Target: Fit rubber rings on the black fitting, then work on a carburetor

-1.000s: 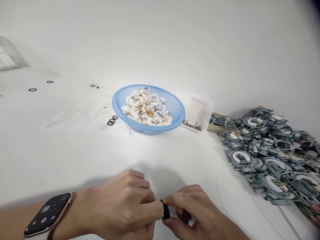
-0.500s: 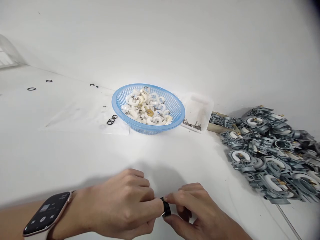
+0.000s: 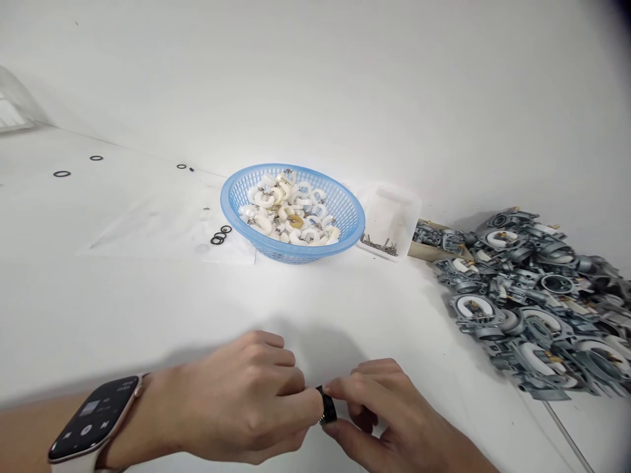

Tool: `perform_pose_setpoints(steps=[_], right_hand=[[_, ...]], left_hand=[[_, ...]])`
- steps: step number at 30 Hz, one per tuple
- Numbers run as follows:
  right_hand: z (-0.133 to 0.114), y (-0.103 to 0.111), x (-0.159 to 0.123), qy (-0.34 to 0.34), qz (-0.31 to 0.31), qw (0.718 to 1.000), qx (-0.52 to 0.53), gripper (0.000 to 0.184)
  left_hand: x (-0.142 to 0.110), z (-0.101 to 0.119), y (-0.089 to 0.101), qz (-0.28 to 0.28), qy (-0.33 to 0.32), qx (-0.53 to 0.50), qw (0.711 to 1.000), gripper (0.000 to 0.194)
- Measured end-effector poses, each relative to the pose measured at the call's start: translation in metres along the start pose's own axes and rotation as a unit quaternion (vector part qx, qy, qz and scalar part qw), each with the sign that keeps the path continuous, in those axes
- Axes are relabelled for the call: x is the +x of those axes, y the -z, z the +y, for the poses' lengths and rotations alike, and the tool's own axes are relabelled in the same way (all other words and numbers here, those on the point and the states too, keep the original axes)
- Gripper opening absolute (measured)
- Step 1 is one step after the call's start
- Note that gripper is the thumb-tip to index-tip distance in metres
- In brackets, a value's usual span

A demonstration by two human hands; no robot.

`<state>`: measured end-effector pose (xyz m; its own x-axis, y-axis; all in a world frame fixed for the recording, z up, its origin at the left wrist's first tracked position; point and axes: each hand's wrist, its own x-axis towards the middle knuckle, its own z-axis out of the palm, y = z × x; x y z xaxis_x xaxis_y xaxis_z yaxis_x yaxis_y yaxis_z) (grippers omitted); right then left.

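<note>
At the bottom middle, a small black round part (image 3: 327, 406), like a short cap, sits between my two hands, with a bit of shiny ridged metal at its lower edge. The thumb and index finger of my right hand (image 3: 389, 407) pinch it from the right. My left hand (image 3: 246, 401) is closed in a loose fist, its index finger touching the part's left side. What lies inside those curled fingers is hidden. A watch (image 3: 93, 424) is on my left wrist.
Ahead stands a blue basket (image 3: 229, 197) of white C-shaped floats. Right of it, a translucent tray (image 3: 411, 210) holds metal pins. Grey metal carburetor bodies (image 3: 532, 302) are heaped at the right, near a thin metal rod (image 3: 566, 430). Black rubber rings (image 3: 220, 235) lie left.
</note>
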<state>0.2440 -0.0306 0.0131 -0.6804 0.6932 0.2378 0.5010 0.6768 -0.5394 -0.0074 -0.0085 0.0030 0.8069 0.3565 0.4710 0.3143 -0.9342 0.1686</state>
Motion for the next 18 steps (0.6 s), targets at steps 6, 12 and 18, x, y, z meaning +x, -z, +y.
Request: perform_pose_setpoints(steps=[6,12,18], right_hand=[[0.0007,0.0007,0.0004,-0.006,-0.013,1.0,-0.003,0.017],[-0.0001,0.001,-0.0001,-0.004,-0.011,1.0,-0.007,0.017],[0.0014,-0.0003,0.0,0.002,-0.018,1.0,-0.003,0.018]], left_hand=[[0.0007,0.001,-0.0027,0.023,0.011,-0.015,1.0,0.017],[0.0016,0.0015,-0.0026,0.035,0.014,-0.035,0.999,0.018],[0.0026,0.0021,-0.0039,0.043,0.02,-0.026,0.999,0.018]])
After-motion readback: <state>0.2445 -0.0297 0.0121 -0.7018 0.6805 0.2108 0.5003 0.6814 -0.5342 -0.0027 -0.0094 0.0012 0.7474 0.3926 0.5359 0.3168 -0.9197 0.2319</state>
